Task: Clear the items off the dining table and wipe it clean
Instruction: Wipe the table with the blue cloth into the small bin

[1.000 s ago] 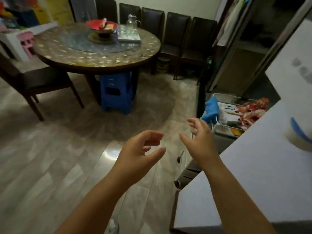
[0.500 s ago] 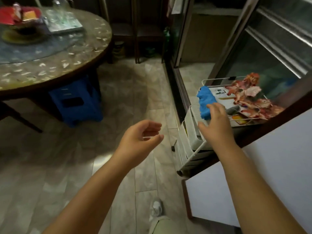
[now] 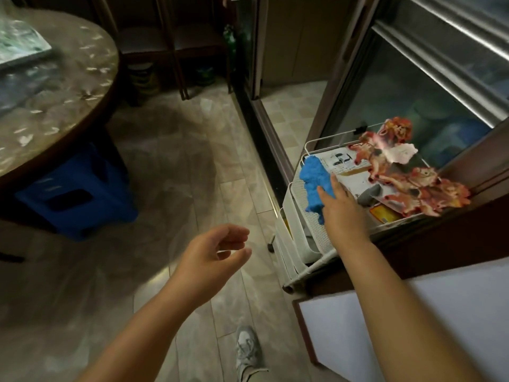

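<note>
A blue cloth (image 3: 314, 180) hangs over the near rim of a white mesh rack (image 3: 308, 232) at the right. My right hand (image 3: 341, 208) reaches onto the cloth; its fingers lie on the lower part, and whether they grip it is hidden. My left hand (image 3: 212, 257) hovers over the floor with loosely curled fingers and holds nothing. The round dining table (image 3: 60, 100) fills the upper left, with a tray (image 3: 16, 48) on it, blurred.
A blue plastic stool (image 3: 74, 194) stands under the table. Dark chairs (image 3: 176, 42) line the far wall. The rack holds papers and red-orange paper cutouts (image 3: 399, 172). A glass sliding door (image 3: 413, 86) stands behind it; a white counter (image 3: 413, 326) is at lower right.
I have turned right and stepped closer to the rack. My right hand has gone from mid-air onto the blue cloth. The left hand stays open.
</note>
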